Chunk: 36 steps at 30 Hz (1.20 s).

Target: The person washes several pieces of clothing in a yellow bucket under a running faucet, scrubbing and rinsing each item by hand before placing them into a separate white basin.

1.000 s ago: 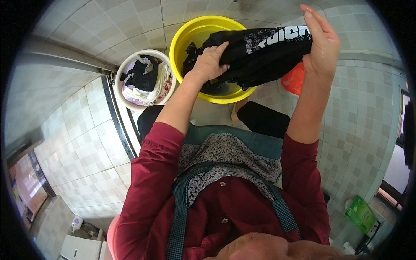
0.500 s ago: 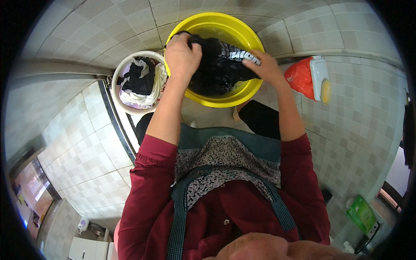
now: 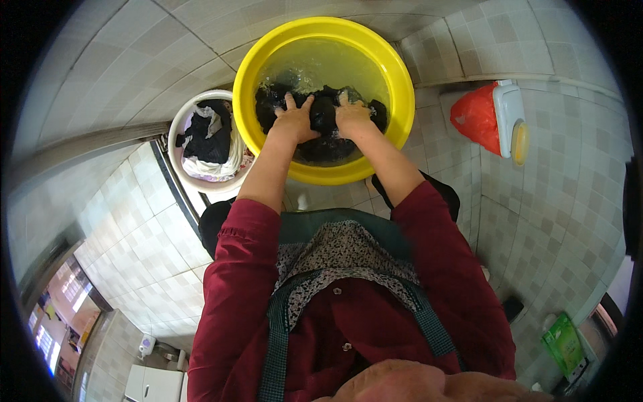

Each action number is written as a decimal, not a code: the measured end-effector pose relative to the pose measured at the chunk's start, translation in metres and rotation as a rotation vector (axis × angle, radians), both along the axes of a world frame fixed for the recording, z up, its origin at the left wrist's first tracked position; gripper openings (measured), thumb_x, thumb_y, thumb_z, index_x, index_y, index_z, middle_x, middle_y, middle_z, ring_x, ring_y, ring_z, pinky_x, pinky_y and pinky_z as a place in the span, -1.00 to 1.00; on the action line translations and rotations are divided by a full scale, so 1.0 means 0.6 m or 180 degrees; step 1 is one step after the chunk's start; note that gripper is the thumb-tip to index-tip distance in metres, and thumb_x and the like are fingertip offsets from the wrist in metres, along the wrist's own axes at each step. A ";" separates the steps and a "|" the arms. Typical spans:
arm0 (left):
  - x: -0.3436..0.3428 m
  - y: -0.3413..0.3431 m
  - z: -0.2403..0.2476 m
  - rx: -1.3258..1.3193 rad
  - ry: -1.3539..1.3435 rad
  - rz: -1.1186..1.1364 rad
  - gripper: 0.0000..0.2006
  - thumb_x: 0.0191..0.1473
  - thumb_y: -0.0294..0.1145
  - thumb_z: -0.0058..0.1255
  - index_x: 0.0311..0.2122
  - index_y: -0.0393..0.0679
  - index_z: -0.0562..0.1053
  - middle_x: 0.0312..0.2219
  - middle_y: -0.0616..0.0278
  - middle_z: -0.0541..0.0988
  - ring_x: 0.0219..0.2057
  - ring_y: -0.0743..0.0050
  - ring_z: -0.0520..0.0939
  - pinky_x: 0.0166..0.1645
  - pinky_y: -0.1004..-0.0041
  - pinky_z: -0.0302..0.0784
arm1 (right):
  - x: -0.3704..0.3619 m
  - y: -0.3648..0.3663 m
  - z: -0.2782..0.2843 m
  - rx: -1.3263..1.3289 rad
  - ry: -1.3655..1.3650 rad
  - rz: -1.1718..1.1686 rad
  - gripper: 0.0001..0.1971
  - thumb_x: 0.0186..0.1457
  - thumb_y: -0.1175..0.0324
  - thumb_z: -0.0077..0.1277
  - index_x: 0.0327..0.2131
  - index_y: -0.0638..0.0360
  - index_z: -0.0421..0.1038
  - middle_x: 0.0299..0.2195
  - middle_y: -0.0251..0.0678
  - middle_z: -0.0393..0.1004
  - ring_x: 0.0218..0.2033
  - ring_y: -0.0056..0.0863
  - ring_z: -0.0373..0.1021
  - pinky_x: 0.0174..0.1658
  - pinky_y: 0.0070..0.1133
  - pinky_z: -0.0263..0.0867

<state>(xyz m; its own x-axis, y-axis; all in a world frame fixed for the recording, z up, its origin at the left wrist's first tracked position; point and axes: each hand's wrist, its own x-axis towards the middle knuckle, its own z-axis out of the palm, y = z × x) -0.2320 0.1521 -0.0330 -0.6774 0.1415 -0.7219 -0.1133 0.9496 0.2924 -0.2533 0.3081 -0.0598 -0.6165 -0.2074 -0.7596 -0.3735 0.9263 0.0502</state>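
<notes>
A yellow basin [image 3: 242, 107] holds water and a soaked black garment [image 3: 323, 117]. My left hand [image 3: 295, 122] presses down on the left part of the cloth, its fingers spread. On the right part lies my right hand [image 3: 353, 116], fingers also apart and pushing at the wet fabric. Neither hand is closed round the cloth. Both fingertips are at the water's surface, where small splashes and bubbles show. Part of the garment lies under water, so its full shape is hidden.
Left of the basin stands a white tub [image 3: 175, 151] with black and white clothes [image 3: 207, 137]. A red bag [image 3: 475, 118] hangs in a white holder [image 3: 507, 110] by the right wall. A green packet [image 3: 564, 343] is at the lower right.
Both hands have gone from holding the garment at the basin's sides to pressing it down with spread fingers. The garment has sunk lower into the water, and its white print no longer shows.
</notes>
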 end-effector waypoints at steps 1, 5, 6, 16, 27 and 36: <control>-0.006 -0.005 -0.021 0.0056 0.0006 -0.0023 0.03 -0.21 -0.02 0.29 0.32 0.19 -0.10 0.26 -0.20 -0.10 0.16 -0.30 0.25 0.16 0.13 0.31 | -0.002 -0.001 -0.020 0.0041 -0.0086 -0.0015 -0.51 0.07 0.25 0.05 0.09 0.16 0.31 0.30 -0.08 -0.15 0.16 0.17 0.08 0.05 -0.04 0.23; -0.038 0.000 -0.068 0.0175 -0.0220 -0.0274 -0.12 -0.19 -0.14 0.27 0.25 -0.02 0.11 -0.02 -0.14 0.44 0.01 0.02 0.48 0.08 0.21 0.41 | -0.018 0.014 -0.121 -0.0022 0.0050 -0.0750 -0.51 0.18 0.10 -0.15 0.08 0.22 0.29 0.16 -0.02 0.17 0.08 -0.01 0.26 0.04 -0.12 0.22; -0.035 -0.005 -0.092 0.0107 -0.0306 -0.0214 -0.17 -0.17 -0.17 0.25 0.23 -0.04 0.13 -0.06 -0.12 0.48 0.00 0.04 0.49 0.08 0.21 0.41 | -0.011 -0.005 -0.128 -0.0123 0.0370 -0.1527 -0.51 0.17 0.09 -0.14 0.07 0.20 0.29 0.11 0.00 0.25 0.07 -0.08 0.28 0.03 -0.19 0.25; -0.012 -0.006 -0.225 -0.0569 0.0430 0.0377 -0.58 0.14 -0.33 -0.16 0.14 0.08 0.31 0.03 -0.14 0.38 0.03 -0.16 0.43 0.03 0.07 0.44 | -0.004 0.014 -0.107 -0.0639 -0.0310 -0.0976 -0.42 0.08 0.19 -0.02 0.15 0.20 0.15 0.09 0.01 0.28 0.07 -0.02 0.26 0.06 -0.21 0.22; -0.013 0.007 0.073 -0.0455 0.0468 0.0114 -0.60 -0.05 -0.19 0.08 -0.07 -0.09 0.47 -0.10 0.04 0.54 -0.05 0.16 0.56 -0.01 0.27 0.49 | -0.013 0.128 0.001 -0.2305 0.0211 -0.1706 -0.36 -0.20 0.13 0.28 -0.07 0.35 0.38 -0.09 0.03 0.42 -0.04 -0.20 0.37 -0.01 -0.45 0.27; 0.021 -0.064 0.232 0.0937 0.1711 0.0575 -0.58 -0.15 -0.21 0.14 -0.10 -0.05 0.50 -0.29 -0.05 0.59 -0.18 0.01 0.59 -0.08 0.24 0.49 | 0.027 0.135 0.278 -0.3406 0.1479 -0.1915 -0.80 -0.12 0.45 0.09 -0.34 0.26 0.43 -0.54 -0.42 0.42 -0.47 -0.65 0.30 -0.37 -0.60 0.26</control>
<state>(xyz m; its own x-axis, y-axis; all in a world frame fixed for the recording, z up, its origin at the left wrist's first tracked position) -0.2196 0.1138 0.1064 -0.9659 0.1316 -0.2229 -0.0290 0.8005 0.5987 -0.2370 0.3892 0.1069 -0.9811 -0.1737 -0.0848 -0.0377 0.6022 -0.7974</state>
